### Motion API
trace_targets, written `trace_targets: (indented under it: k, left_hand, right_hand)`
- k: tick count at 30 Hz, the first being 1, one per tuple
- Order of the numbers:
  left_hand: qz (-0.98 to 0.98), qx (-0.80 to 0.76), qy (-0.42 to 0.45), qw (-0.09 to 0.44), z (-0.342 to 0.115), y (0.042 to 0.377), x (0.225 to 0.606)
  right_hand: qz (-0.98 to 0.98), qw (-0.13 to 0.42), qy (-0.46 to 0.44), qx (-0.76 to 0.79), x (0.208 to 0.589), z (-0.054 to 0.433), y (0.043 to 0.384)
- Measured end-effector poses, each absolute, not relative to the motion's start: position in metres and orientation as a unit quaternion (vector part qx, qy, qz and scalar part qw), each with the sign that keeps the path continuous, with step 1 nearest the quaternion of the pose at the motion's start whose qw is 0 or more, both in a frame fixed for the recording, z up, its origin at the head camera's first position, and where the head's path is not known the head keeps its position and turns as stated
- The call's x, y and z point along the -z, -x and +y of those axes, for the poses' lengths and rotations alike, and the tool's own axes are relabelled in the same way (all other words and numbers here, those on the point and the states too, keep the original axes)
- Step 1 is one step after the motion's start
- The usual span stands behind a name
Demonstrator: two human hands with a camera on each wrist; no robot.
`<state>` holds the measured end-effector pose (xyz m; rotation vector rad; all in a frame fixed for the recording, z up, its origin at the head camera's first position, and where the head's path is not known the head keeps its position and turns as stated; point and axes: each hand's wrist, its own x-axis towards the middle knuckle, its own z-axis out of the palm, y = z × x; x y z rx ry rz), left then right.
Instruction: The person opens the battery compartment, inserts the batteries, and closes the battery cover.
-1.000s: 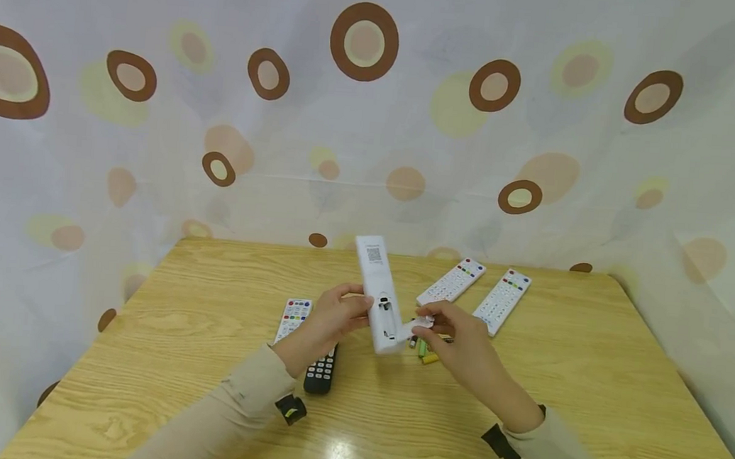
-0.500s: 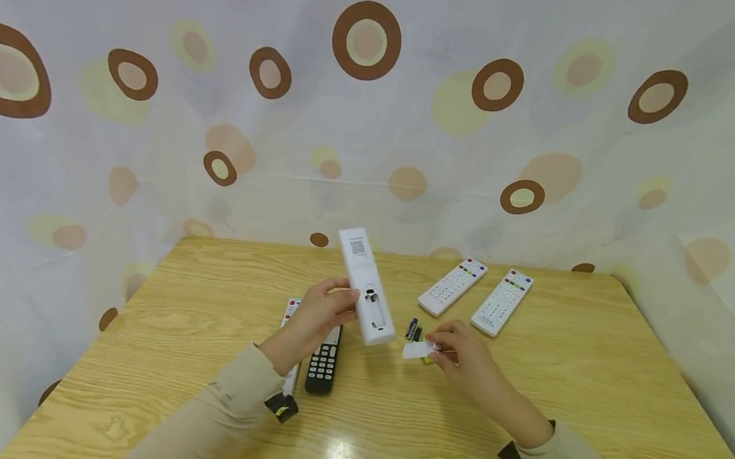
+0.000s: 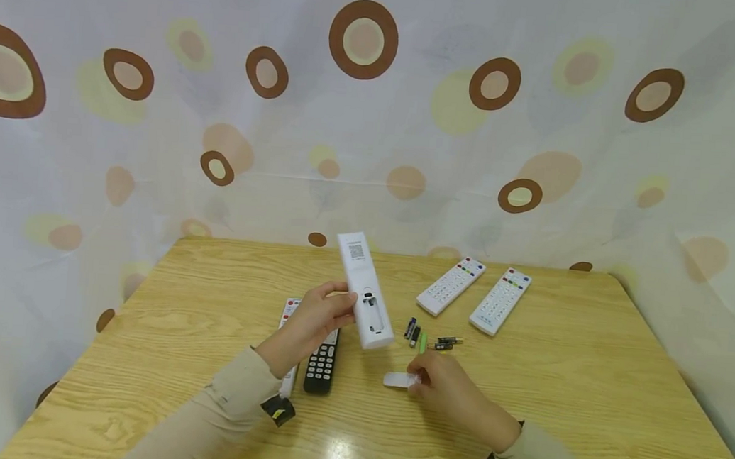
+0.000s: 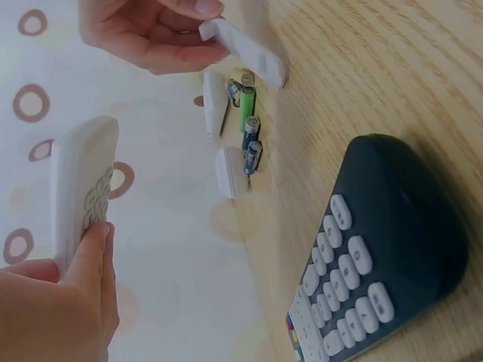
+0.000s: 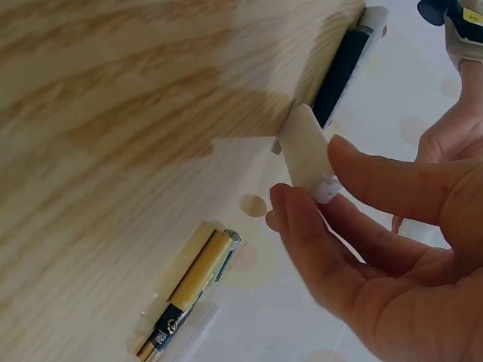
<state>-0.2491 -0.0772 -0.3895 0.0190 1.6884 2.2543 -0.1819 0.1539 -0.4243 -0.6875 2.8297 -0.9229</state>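
My left hand (image 3: 317, 323) grips a white remote control (image 3: 363, 291) by its side, raised over the table with its back facing me. The battery compartment (image 3: 373, 314) in that back is uncovered and looks bare. Between thumb and fingers my right hand (image 3: 452, 395) pinches a small white battery cover (image 3: 399, 379), low over the wood. In the right wrist view the cover (image 5: 306, 147) slants with its far end close to the tabletop. Just beyond that hand lie several loose batteries (image 3: 415, 336), dark, green and gold ones among them.
Two white remotes (image 3: 451, 286) (image 3: 500, 301) lie face up at the back right. A black remote (image 3: 320, 368) lies beside another white remote (image 3: 291, 311), partly hidden under my left forearm. A patterned cloth (image 3: 374, 130) hangs behind the wooden table (image 3: 210, 282).
The cover has come away from the remote's side, moving toward me and down close to the table in my right hand. My left hand has shifted the remote slightly left. More batteries show now.
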Motion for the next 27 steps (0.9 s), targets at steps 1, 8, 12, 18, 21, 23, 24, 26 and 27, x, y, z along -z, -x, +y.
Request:
trace_targets:
  k: [1,8,12,18,21,23,24,26,27]
  left_hand:
    - [0.592,-0.789,-0.008,0.163,-0.078,0.249,0.390]
    - [0.596,-0.783,-0.018,0.178,-0.081,0.249,0.392]
    - [0.596,-0.782,-0.018,0.180,-0.081,0.249,0.391]
    - [0.594,-0.784,-0.016,0.179,-0.078,0.247,0.390]
    - [0.594,-0.783,-0.020,0.183,-0.078,0.247,0.390]
    - [0.597,-0.780,-0.025,0.184,-0.079,0.248,0.391]
    - [0.598,-0.780,-0.023,0.184,-0.079,0.248,0.391]
    - [0.598,-0.780,-0.020,0.182,-0.079,0.248,0.391]
    - [0.599,-0.780,-0.019,0.180,-0.079,0.248,0.391]
  right_hand:
    - [0.928,0.050,0.218,0.297,0.425,0.153,0.182]
    - [0.936,0.078,0.203,0.278,0.431,0.147,0.185]
    - [0.936,0.083,0.204,0.275,0.432,0.145,0.186]
    - [0.934,0.089,0.201,0.283,0.432,0.146,0.186]
    - [0.928,0.099,0.206,0.295,0.430,0.151,0.188]
    - [0.926,0.098,0.213,0.295,0.426,0.157,0.190]
    - [0.927,0.094,0.211,0.295,0.424,0.160,0.192]
    - [0.934,0.077,0.199,0.286,0.419,0.168,0.198]
    - [0.939,0.064,0.191,0.278,0.417,0.172,0.202]
